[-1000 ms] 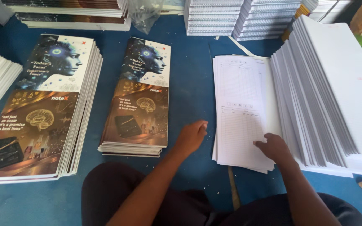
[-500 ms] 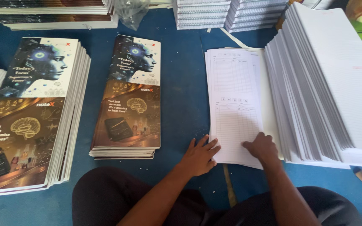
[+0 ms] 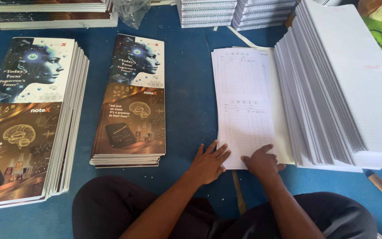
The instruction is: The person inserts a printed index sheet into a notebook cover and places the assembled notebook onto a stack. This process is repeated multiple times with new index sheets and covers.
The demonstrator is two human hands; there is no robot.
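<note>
Sitting over a blue floor [image 3: 191, 106], a person rests both hands on the near edge of a thin pile of printed index sheets [image 3: 244, 110]. The left hand [image 3: 208, 163] lies flat, fingers spread, at the pile's 7 o'clock corner; the right hand [image 3: 261, 161] presses palm-down at its 5 o'clock edge. Neither hand grips anything. A tall slanted stack of ruled paper [image 3: 341, 88] sits at 3 o'clock of the sheets, and a small stack of illustrated covers [image 3: 131, 102] at 9 o'clock, with a larger cover stack [image 3: 27, 119] beyond. Squaring or lifting a sheet seems underway; separating just the top one would need a fingertip pinch.
</note>
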